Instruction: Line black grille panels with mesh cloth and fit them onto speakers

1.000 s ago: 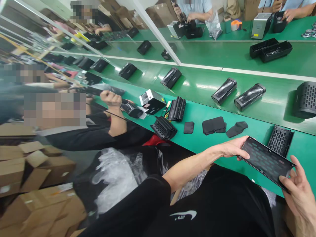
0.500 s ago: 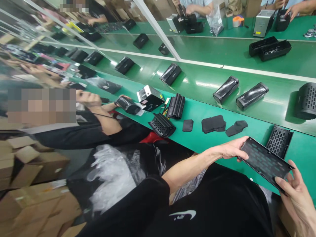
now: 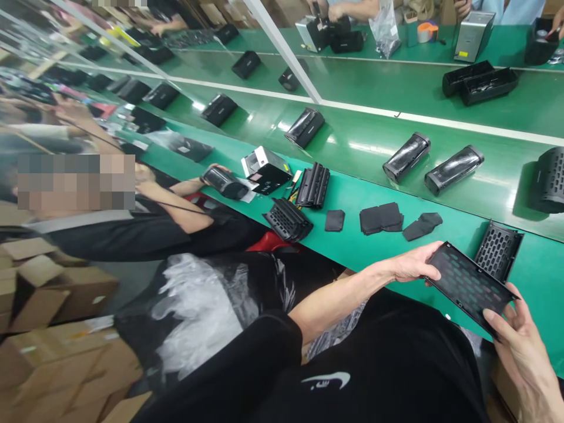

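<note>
Between my hands is a black perforated speaker grille panel [image 3: 471, 288], tilted, its hollow inner side facing me and dark mesh cloth over its slots. My left hand [image 3: 416, 264] pinches its upper left end, thumb on the inner face. At the lower right end my right hand [image 3: 515, 326] grips it, thumb along the near edge. Just behind lies another slotted grille panel [image 3: 497, 251] on the green bench. Left of it are a loose piece of black cloth [image 3: 422, 226], a stack of black cloth pieces [image 3: 381, 218] and a small black square [image 3: 335, 220].
Several black grille shells [image 3: 288, 220] and a white-and-black box [image 3: 265, 170] stand farther left. Black speaker bodies [image 3: 453, 169] line the green conveyor [image 3: 352, 144]. A co-worker [image 3: 145, 229] sits at left, near cardboard boxes [image 3: 66, 352]. Other people work across the line.
The held panel and my right hand have shifted slightly left and up; both hands keep their grip. Across the line, a worker's black housing has moved right and down.
</note>
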Demonstrator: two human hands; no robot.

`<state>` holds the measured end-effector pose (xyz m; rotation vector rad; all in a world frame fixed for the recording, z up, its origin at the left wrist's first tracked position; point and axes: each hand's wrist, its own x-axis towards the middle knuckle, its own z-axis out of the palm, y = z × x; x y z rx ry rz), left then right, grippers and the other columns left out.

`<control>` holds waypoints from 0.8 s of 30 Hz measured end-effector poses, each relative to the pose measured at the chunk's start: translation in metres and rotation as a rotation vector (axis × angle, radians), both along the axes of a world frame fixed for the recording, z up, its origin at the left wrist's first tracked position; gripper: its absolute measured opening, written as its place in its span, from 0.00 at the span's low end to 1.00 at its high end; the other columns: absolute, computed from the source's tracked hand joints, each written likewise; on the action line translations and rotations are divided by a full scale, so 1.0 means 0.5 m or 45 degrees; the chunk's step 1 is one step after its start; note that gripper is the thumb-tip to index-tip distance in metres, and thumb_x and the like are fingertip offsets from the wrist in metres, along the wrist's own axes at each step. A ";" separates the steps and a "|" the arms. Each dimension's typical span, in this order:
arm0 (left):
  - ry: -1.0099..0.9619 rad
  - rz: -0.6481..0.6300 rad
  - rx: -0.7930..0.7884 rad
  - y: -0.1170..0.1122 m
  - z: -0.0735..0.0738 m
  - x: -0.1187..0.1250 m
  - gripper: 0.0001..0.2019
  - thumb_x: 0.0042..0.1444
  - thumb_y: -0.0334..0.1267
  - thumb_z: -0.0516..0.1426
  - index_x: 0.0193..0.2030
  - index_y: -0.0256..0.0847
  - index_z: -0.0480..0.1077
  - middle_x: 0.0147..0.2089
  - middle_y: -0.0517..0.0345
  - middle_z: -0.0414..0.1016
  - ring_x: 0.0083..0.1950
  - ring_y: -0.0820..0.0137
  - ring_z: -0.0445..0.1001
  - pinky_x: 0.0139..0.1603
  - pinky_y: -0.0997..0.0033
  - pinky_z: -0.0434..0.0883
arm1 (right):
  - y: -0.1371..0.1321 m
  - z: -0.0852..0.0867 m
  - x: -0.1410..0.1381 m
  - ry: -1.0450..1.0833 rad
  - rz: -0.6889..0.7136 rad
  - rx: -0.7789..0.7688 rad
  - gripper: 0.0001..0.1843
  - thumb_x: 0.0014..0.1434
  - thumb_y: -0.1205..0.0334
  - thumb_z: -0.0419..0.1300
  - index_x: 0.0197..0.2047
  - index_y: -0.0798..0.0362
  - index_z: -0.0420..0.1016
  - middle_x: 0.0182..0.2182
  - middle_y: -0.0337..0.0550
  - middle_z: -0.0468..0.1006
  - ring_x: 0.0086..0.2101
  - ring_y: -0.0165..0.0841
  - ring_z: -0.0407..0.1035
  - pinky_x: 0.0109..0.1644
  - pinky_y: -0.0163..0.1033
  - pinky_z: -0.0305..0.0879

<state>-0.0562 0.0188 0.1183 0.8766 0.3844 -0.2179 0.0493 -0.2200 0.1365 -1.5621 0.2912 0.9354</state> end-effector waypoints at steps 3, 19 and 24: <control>0.001 0.039 -0.005 -0.002 -0.005 -0.002 0.29 0.41 0.36 0.70 0.50 0.42 0.66 0.38 0.65 0.68 0.33 0.75 0.67 0.29 0.76 0.63 | -0.002 -0.008 -0.013 0.064 0.031 0.027 0.50 0.38 0.52 0.83 0.63 0.41 0.69 0.56 0.47 0.79 0.58 0.48 0.72 0.65 0.59 0.65; 0.027 -0.003 -0.008 -0.015 -0.025 -0.001 0.24 0.44 0.38 0.69 0.46 0.41 0.66 0.35 0.64 0.70 0.29 0.76 0.69 0.25 0.76 0.64 | -0.014 -0.012 -0.028 0.022 -0.041 0.008 0.38 0.36 0.54 0.84 0.48 0.46 0.73 0.45 0.41 0.82 0.44 0.38 0.76 0.46 0.40 0.74; 0.010 -0.016 -0.014 -0.017 -0.028 -0.002 0.23 0.43 0.37 0.69 0.45 0.41 0.66 0.34 0.65 0.70 0.28 0.76 0.69 0.24 0.77 0.65 | -0.018 -0.005 -0.030 0.085 -0.059 0.034 0.38 0.38 0.55 0.82 0.51 0.45 0.73 0.45 0.41 0.81 0.48 0.42 0.76 0.49 0.43 0.74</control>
